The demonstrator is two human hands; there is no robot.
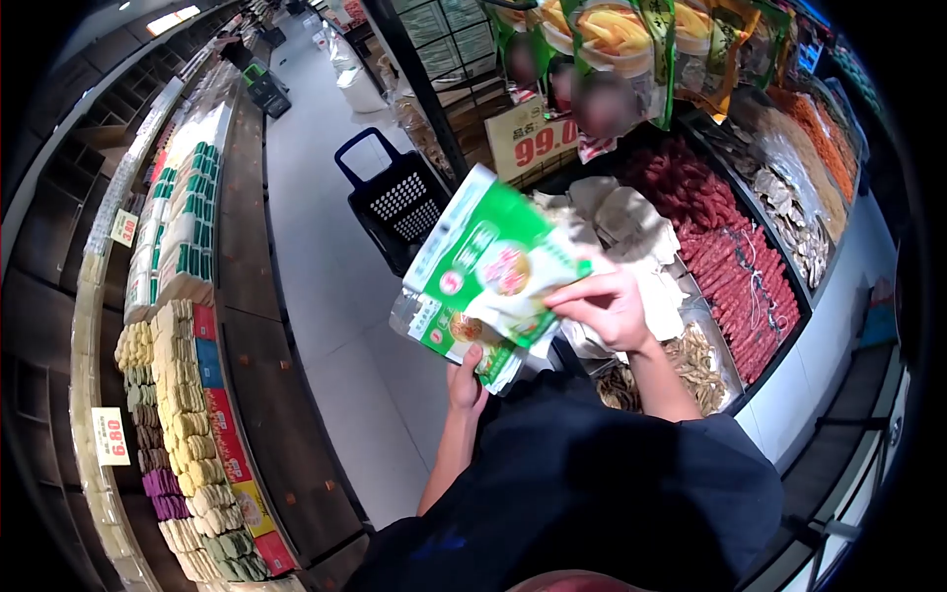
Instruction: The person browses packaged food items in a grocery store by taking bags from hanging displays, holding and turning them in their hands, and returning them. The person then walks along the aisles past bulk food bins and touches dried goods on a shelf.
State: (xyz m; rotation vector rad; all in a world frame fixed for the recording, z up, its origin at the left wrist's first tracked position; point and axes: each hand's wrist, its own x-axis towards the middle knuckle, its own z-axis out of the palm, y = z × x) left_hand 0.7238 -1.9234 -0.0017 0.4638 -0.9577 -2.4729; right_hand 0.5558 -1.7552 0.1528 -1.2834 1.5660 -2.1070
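My left hand (468, 383) is closed around the lower end of some green and white food packets (441, 333), its thumb lying on the front one. Between the thumb and fingers of my right hand (614, 308) is the corner of another green and white food packet (513, 222), tilted and overlapping the others. Pictures of food in bowls are printed on the fronts. How many packets the left hand holds is hard to make out. Beneath the right forearm lie bins of dried goods (695, 360).
A dark shopping basket (402, 202) with a raised handle stands in the aisle (326, 296). Sausages (735, 286) fill a bin at right, below hanging snack bags (617, 44) and a price sign (533, 143). Noodle bundles (187, 434) line the left shelf.
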